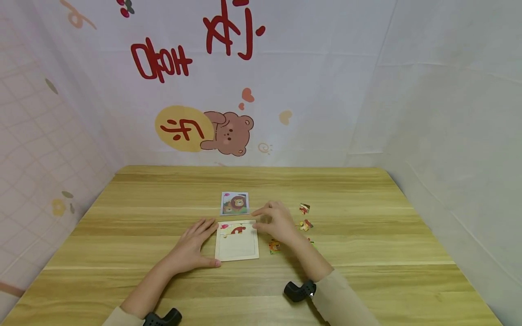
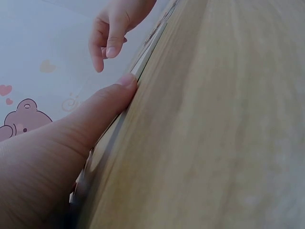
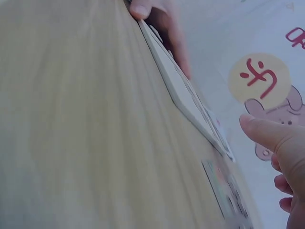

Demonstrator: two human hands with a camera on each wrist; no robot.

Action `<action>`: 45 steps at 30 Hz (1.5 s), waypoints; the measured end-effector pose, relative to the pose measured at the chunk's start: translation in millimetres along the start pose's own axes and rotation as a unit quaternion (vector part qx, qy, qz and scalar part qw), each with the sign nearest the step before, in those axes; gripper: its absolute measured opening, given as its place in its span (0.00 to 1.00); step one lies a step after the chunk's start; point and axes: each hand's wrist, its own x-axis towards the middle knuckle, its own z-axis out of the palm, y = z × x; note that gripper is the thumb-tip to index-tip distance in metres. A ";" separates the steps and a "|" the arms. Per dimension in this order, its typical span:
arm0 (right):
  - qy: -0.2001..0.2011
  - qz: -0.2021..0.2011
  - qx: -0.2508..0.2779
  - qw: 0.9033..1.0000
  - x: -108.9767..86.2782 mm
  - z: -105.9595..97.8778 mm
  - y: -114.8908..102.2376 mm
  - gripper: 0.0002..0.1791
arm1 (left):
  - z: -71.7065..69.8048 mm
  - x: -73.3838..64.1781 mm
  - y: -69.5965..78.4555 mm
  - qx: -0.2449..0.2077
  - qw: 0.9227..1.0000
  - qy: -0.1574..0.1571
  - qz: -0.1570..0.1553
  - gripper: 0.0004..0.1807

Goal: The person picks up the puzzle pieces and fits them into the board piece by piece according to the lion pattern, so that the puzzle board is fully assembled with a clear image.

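Note:
A pale square puzzle board [image 1: 237, 250] lies on the table, with a few joined picture pieces [image 1: 235, 230] along its far side. My left hand [image 1: 195, 246] rests at the board's left edge, fingers stretched at the far corner and thumb [image 2: 114, 98] against the near one. Over the far right corner hovers my right hand [image 1: 277, 222]; its thumb and index finger are apart, and I see nothing between them. Beyond the board lies a lion picture card [image 1: 234, 203]. In the right wrist view the board [image 3: 183, 93] appears edge-on.
Several loose puzzle pieces lie right of the board, among them one near its edge [image 1: 274, 246], one farther right [image 1: 305, 225] and one at the far end [image 1: 304, 208]. The right forearm partly covers another. A printed cloth [image 1: 318, 113] hangs behind the wooden table [image 1: 142, 203].

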 end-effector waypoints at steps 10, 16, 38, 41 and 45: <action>0.035 -0.010 -0.017 0.999 -10.8 -26.9 27.3 0.18 | -0.4 0.5 0.1 -0.001 1.000 0.000 0.001 0.62; 0.035 0.016 -0.027 0.999 -17.8 -40.8 45.2 0.20 | -0.5 0.0 0.7 -0.004 1.000 0.000 0.000 0.62; 0.070 0.090 -0.032 0.993 -39.1 -80.8 89.7 0.21 | 1.2 0.0 0.9 -0.003 1.000 0.002 0.001 0.62; 0.069 0.105 -0.032 0.991 -41.9 -84.2 95.7 0.22 | 1.1 -0.3 1.7 -0.004 1.000 0.005 0.003 0.62; 0.070 0.119 -0.031 0.990 -45.4 -87.5 102.9 0.22 | 2.0 0.0 1.7 -0.003 1.000 0.008 0.006 0.61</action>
